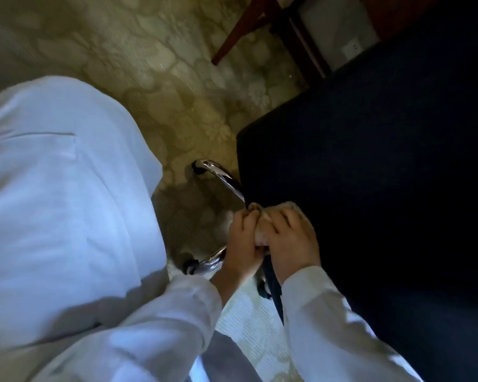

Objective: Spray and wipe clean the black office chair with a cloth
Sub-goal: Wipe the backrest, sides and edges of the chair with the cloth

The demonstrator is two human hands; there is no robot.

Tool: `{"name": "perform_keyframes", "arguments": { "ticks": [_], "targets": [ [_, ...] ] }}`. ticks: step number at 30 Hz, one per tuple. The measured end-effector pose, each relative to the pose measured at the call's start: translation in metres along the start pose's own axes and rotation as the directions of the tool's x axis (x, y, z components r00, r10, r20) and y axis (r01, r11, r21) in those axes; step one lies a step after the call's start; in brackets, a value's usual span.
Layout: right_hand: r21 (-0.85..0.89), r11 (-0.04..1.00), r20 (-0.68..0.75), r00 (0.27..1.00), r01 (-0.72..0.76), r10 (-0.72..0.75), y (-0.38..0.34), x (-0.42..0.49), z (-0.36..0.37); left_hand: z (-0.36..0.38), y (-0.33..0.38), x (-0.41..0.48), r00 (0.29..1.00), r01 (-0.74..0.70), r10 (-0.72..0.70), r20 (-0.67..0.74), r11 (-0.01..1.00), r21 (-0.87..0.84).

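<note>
Bunched cloth between left hand, right hand

the floor is carpet, olive-tan with a pale, blotchy leaf-like pattern, blurred toward the upper left. near the lower edge a strip of it is brightly lit and looks almost white, with a fine ribbed weave. the black chair stands on it at the right, on chrome legs that curve down to small dark casters; a second caster sits nearer the lit strip and a third shows under the seat edge. at the top a reddish wooden leg slants down onto the carpet.
</note>
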State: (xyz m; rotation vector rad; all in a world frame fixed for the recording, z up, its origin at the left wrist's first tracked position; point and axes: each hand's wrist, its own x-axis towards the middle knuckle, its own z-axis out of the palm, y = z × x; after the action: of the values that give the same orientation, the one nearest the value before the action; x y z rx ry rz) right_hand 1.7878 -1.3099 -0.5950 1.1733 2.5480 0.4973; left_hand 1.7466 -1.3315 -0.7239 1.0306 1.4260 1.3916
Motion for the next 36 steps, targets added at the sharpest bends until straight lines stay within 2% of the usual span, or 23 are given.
{"name": "perform_keyframes", "arguments": {
  "ticks": [4, 8, 11, 15, 19, 23, 26, 30, 33, 36],
  "targets": [
    [0.054, 0.998, 0.046, 0.999, -0.016, 0.014, 0.002, -0.069, 0.015, 0.013, 0.007, -0.055, 0.995, -0.043, 0.042, 0.091, 0.999, 0.01],
    [0.036, 0.999, 0.154, 0.988, -0.014, 0.009, 0.0, -0.065, 0.008, 0.007, 0.002, -0.05, 0.991, -0.082, 0.075, 0.11, 0.994, 0.065],
    [0.025, 0.999, 0.196, 0.98, -0.032, 0.027, -0.009, -0.028, -0.012, -0.01, 0.005, -0.015, 0.993, -0.112, 0.108, 0.044, 0.989, 0.101],
    [-0.054, 0.998, 0.057, 0.998, -0.023, 0.026, -0.009, 0.053, -0.024, -0.048, 0.013, 0.063, 0.99, -0.143, 0.143, 0.007, 0.985, 0.092],
    [-0.154, 0.986, 0.193, 0.98, 0.068, -0.037, -0.004, 0.128, -0.04, -0.069, 0.005, 0.142, 0.995, -0.092, 0.092, 0.03, 0.996, -0.009],
    [-0.234, 0.972, 0.221, 0.974, 0.008, 0.045, 0.001, 0.169, -0.037, -0.07, -0.012, 0.188, 0.996, -0.012, 0.012, 0.091, 1.0, -0.006],
    [-0.272, 0.962, 0.279, 0.959, 0.036, 0.043, 0.004, 0.173, -0.032, -0.065, -0.016, 0.196, 0.997, -0.026, 0.027, 0.076, 1.0, -0.012],
    [-0.235, 0.972, 0.266, 0.963, 0.023, 0.041, 0.01, 0.174, -0.026, -0.059, -0.011, 0.191, 0.996, -0.034, 0.041, 0.081, 0.995, -0.089],
    [-0.254, 0.967, 0.272, 0.961, 0.018, 0.053, 0.006, 0.164, -0.018, -0.051, -0.004, 0.165, 0.997, 0.002, 0.009, 0.077, 0.989, -0.146],
    [-0.22, 0.975, 0.259, 0.965, 0.03, 0.029, 0.002, 0.131, -0.016, -0.046, 0.0, 0.127, 0.996, 0.062, -0.053, 0.079, 0.991, -0.122]
  ]
}}
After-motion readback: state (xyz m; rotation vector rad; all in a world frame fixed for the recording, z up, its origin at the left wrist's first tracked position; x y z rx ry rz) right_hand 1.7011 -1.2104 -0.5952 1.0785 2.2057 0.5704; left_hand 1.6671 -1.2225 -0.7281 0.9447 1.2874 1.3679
